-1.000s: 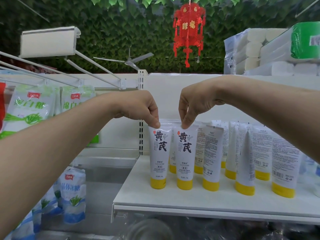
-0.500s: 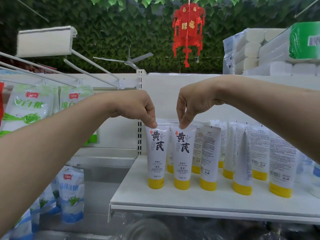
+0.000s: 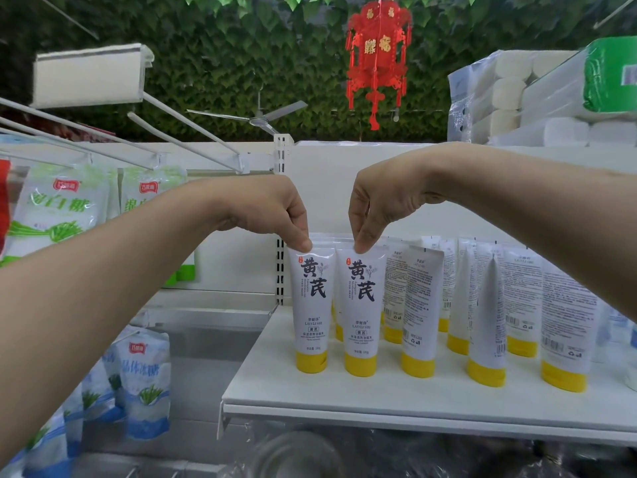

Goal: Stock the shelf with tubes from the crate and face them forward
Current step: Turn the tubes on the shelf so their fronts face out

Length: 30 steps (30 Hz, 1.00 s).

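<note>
Left hand [image 3: 275, 215] pinches crimped top of left tube [image 3: 311, 305] — right hand [image 3: 382, 208] pinches right tube [image 3: 361, 312]; both glossy, yellow-capped, upright near smooth white shelf [image 3: 379, 405] front-left corner.

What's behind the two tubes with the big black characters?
Behind those front tubes, more yellow-capped tubes stand on the shelf. Only slivers show; their count and facing are hidden.

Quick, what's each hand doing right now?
Left hand: pinching the top of the leftmost tube.
Right hand: pinching the top of the second tube.
</note>
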Tool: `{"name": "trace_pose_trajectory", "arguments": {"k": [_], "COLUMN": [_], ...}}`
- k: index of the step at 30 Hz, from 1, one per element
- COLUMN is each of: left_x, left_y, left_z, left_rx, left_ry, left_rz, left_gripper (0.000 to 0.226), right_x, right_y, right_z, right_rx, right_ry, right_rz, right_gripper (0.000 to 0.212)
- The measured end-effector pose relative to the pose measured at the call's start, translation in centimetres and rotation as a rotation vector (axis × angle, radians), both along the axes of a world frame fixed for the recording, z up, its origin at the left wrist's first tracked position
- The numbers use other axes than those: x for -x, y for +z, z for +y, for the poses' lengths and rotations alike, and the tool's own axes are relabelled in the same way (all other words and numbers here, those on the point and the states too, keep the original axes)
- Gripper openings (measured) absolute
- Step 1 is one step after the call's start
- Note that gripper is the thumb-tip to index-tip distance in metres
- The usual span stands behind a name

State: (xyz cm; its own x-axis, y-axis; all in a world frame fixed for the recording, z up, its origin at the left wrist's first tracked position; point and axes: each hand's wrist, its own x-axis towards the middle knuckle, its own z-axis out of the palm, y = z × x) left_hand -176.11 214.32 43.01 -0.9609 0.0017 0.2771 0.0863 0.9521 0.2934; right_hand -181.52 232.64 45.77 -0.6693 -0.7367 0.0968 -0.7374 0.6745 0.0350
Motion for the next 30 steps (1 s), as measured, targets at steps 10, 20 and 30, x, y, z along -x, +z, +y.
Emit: {"name": "trace_pose_trajectory", "arguments": {"k": [10, 20, 30], "left_x": [0.10, -0.12, -0.61], "left_y": [0.00, -0.02, 0.14], "left_z": [-0.24, -0.38, -0.33], "left_rx": [-0.007, -0.015, -0.022], "left_ry": [0.000, -0.009, 0.032], "left_rz": [0.000, -0.009, -0.076], "left_gripper": [0.015, 0.015, 0.015], "right_x": [0.19, 0.47, 0.24], "right_y": [0.01, 0.34, 0.30], "right_z": [0.01, -0.13, -0.39], "right_rx": [-0.006, -0.035, -0.060], "right_ry": [-0.010, -0.014, -0.022], "right_rz": [-0.003, -0.013, -0.031], "right_gripper": [0.011, 0.011, 0.010]}}
